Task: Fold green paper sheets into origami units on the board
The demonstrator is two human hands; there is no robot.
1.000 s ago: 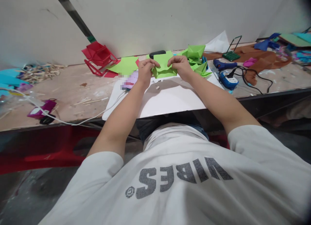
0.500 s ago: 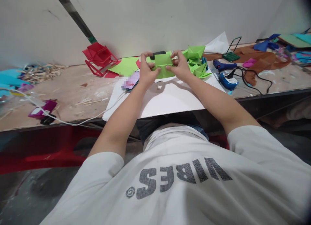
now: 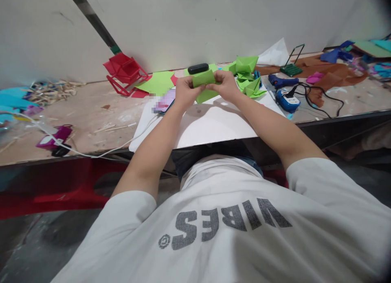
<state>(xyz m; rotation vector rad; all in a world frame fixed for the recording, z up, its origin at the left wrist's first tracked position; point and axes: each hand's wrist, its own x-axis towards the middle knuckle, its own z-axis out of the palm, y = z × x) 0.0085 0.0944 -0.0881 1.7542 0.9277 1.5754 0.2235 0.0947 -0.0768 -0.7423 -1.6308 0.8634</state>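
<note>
A sheet of green paper [image 3: 204, 78], folded in its upper part, is pinched at both sides above a white board [image 3: 214, 128]. My left hand [image 3: 187, 91] is closed on its left edge, thumb toward me. On the right edge my right hand [image 3: 226, 85] is closed the same way, the thumbs nearly meeting at the fold. Just behind the paper lies a black oblong case-like object [image 3: 198, 68]. A phone [image 3: 165, 101] with its screen lit rests beside my left hand. Folded green paper pieces [image 3: 247, 77] are heaped right of my right hand.
A red folded paper model [image 3: 124, 67] stands at the back left by green sheets [image 3: 159, 81]. On the right lie a blue glue gun [image 3: 283, 81], a blue power socket [image 3: 287, 102] with a black cord, and a small green frame [image 3: 291, 70]. A white cable [image 3: 91, 155] crosses the left front.
The upper part of the green paper has folded down toward me, uncovering more of the black object behind it. My hands have drawn slightly closer together, still gripping the paper.
</note>
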